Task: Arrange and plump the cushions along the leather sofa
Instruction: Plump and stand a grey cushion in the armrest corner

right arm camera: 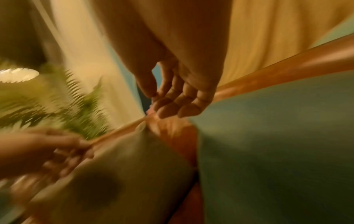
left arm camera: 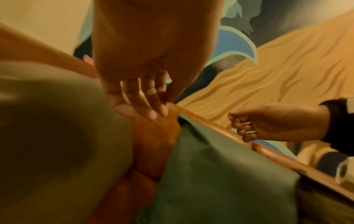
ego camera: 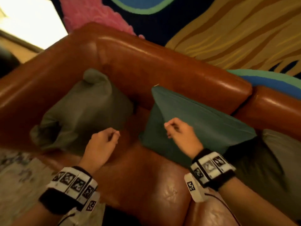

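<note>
An olive cushion point(ego camera: 84, 111) slumps in the left corner of the brown leather sofa point(ego camera: 146, 62), dented in the middle. A teal cushion point(ego camera: 195, 121) leans on the backrest to its right. Between them the bare seat shows. My left hand point(ego camera: 114, 136) hovers over the seat by the olive cushion's point(left arm camera: 47, 136) lower edge, fingers loosely curled, holding nothing. My right hand point(ego camera: 169, 129) hangs in front of the teal cushion's point(right arm camera: 277, 151) left side, also loosely curled and empty. In the wrist views neither the left hand point(left arm camera: 145, 104) nor the right hand point(right arm camera: 168, 103) touches fabric.
A third, grey-olive cushion point(ego camera: 283, 147) lies at the right, partly under the teal one. A colourful tufted hanging point(ego camera: 228, 30) covers the wall behind the sofa. A pale patterned rug point(ego camera: 16, 176) lies on the floor at the left. A fern point(right arm camera: 57, 106) stands beyond the left armrest.
</note>
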`<state>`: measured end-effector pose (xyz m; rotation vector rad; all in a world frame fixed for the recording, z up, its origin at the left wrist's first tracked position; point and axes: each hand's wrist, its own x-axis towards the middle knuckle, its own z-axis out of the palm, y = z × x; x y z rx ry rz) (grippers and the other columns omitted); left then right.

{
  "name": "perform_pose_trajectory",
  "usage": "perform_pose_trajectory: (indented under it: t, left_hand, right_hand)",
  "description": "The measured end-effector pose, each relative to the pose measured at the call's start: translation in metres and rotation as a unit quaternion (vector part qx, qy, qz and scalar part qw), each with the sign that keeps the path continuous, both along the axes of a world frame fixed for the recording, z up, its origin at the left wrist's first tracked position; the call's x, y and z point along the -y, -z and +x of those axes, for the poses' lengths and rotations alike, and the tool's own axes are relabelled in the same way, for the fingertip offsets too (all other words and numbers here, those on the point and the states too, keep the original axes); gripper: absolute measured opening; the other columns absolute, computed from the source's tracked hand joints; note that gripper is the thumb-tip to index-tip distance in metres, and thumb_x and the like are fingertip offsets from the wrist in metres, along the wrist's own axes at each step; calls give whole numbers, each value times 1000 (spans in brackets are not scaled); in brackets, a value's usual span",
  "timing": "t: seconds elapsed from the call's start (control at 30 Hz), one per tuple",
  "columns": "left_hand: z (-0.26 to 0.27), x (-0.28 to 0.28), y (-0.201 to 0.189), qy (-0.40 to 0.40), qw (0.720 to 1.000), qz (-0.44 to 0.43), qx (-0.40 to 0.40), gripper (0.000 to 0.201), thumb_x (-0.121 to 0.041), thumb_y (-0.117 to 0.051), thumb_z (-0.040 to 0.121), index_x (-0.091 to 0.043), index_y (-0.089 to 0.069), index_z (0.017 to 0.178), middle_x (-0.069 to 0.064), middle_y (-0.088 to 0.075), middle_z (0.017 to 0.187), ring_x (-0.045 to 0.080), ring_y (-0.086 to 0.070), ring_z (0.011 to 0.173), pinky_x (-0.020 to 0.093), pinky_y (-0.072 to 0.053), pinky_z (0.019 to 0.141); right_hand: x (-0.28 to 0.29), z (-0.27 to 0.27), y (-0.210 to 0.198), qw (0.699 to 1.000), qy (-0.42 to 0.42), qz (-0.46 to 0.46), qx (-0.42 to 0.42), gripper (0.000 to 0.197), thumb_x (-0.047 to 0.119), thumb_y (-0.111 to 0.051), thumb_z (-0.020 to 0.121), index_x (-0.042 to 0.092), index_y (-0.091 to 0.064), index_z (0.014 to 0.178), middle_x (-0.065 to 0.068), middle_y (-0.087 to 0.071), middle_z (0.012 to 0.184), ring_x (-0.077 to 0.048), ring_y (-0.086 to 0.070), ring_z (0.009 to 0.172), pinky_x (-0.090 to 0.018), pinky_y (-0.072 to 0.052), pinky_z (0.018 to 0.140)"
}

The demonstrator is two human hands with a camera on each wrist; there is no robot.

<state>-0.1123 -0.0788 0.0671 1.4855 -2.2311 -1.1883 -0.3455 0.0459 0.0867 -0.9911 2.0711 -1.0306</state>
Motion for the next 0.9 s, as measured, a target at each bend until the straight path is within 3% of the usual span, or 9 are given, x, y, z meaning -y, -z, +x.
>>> perform_pose_trajectory:
  t: [0.07,0.13,0.23,0.37,0.47,0.53,0.63,0.77,0.9]
  left_hand:
    - [33,12,3,-49,998,-17,34,26,-48,-49,89,-28,-64,80,0,-68,73,24,-66,76,44,-53,74]
    - [66,30,5,-111,991,-64,33,17,-34,-54,94,-24,-67,88,9,-69,85,31,-65,86,46,-52,78]
    - [117,61,13,-167,972,-159,48,19,-21,-57,94,-8,-66,104,21,-62,102,42,-56,99,49,-46,86]
    - [208,145,52,-245,951,-152,110,44,-35,-59,93,-9,-55,129,25,-48,131,45,-42,122,51,-36,100]
    - [201,162,70,-194,980,-21,35,73,-61,-58,84,-30,-35,147,12,-22,156,35,-21,143,49,-24,115]
    - [185,147,73,-127,992,11,-5,90,-77,-57,71,-45,-21,148,-3,-7,161,30,-13,148,52,-23,117]
    - [176,134,81,-132,989,12,-60,89,-74,-61,68,-48,-25,145,-6,-8,159,25,-18,147,47,-30,116]
    - [173,152,88,-216,968,31,-124,87,-50,-71,74,-29,-28,147,-1,-22,150,5,-30,130,16,-27,106]
    - [176,179,92,-287,939,75,-174,81,-52,-65,79,-22,-28,145,0,-38,144,12,-41,130,30,-37,108]
  right_hand:
    - [36,37,4,987,-145,54,-35,15,20,-60,97,20,-63,82,1,-61,71,-17,-60,68,-34,-47,73]
    - [72,74,5,958,-264,90,-60,15,22,-58,98,10,-67,94,5,-59,73,-9,-54,65,-25,-41,65]
    - [131,125,11,931,-341,90,-95,18,22,-57,98,10,-67,107,0,-63,91,-14,-58,81,-22,-40,75]
    - [258,214,57,963,-199,49,-176,48,34,-58,96,17,-49,140,-11,-40,148,-33,-36,135,-46,-33,111]
    - [291,209,70,987,22,78,-142,76,44,-61,92,30,-22,155,-7,-8,165,-37,-9,150,-56,-21,116]
    - [286,195,75,987,115,97,-47,87,53,-60,89,39,-8,157,0,8,167,-39,-1,151,-62,-17,118]
    - [285,194,81,987,102,122,-22,83,60,-50,92,47,3,155,6,22,165,-39,9,151,-65,-9,118]
    - [331,198,87,981,35,191,-4,79,70,-37,92,53,14,151,6,31,162,-45,21,148,-66,3,117]
    - [367,180,85,961,-57,272,-8,81,73,-36,91,50,11,153,-4,29,163,-46,16,149,-58,7,121]
